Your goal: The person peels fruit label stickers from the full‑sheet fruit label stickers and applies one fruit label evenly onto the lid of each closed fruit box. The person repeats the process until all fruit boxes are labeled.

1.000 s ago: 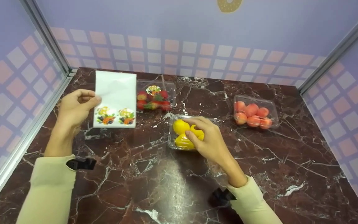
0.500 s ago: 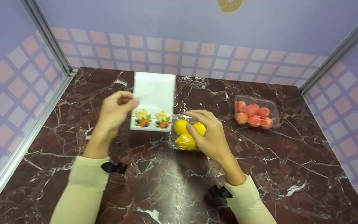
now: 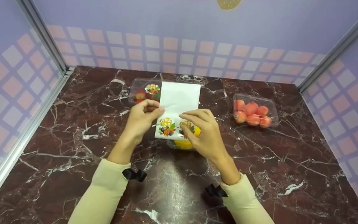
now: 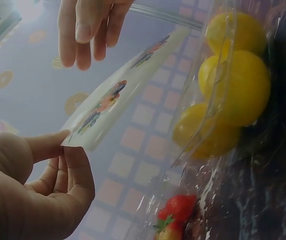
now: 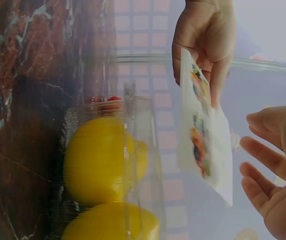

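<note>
My left hand [image 3: 140, 119] pinches a white sticker sheet [image 3: 180, 98] by its left edge, between thumb and fingers. Two round fruit stickers sit side by side along the sheet's lower end. Over the right-hand sticker in the head view is my right hand [image 3: 205, 133], its thumb and fingers spread and a gap showing between them and the sheet [image 5: 206, 150] in the right wrist view. Beneath the sheet stands a clear plastic box of yellow lemons [image 4: 235, 87], mostly covered by it in the head view.
Behind and to the left, a clear box of red fruit [image 3: 140, 95] bears a fruit sticker [image 3: 152, 89] on its lid. Farther right stands a clear box of pinkish-red fruit [image 3: 252, 110]. Walls enclose the dark marble-patterned table [image 3: 275, 174] at the back and sides.
The left hand has carried the sticker sheet rightward from beside the red-fruit box to over the lemon box. My right hand stays near the lemons, with the sheet now under its fingers.
</note>
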`<state>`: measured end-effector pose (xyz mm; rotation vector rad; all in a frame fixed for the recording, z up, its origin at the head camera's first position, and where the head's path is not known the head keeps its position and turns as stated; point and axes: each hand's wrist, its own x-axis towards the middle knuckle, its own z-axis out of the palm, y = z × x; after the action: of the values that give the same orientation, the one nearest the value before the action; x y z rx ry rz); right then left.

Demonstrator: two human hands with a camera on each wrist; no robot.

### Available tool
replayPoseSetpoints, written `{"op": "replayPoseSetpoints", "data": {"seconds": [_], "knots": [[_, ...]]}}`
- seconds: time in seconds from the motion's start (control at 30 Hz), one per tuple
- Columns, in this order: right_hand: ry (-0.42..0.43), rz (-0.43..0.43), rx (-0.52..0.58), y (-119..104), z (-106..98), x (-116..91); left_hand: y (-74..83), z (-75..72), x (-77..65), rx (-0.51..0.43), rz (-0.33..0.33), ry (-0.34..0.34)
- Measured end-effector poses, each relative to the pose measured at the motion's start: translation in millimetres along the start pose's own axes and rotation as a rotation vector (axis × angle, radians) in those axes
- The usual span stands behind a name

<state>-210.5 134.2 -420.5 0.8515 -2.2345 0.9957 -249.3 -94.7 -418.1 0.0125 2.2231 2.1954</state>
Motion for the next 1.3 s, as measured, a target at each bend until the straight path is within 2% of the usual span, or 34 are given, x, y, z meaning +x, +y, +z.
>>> {"op": "replayPoseSetpoints", "data": {"seconds": [0.17, 0.4, 0.8, 1.3], "knots": [[-0.005, -0.039, -0.044, 2, 5, -1, -2.4, 7.7, -2.4, 0.015, 0.012, 0.008], [-0.010, -0.060, -0.101, 5, 7, -3, -6.3, 20.1, -4.5, 0.029, 0.021, -0.020], [-0.008, -0.071, -0.173, 6, 12, -3, -8.8, 26.9, -7.2, 0.029, 0.028, -0.014], [0.089, -0.069, -0.165, 7, 16, -4, -6.5, 32.8, -11.5, -0.047, 0.059, -0.054]]}}
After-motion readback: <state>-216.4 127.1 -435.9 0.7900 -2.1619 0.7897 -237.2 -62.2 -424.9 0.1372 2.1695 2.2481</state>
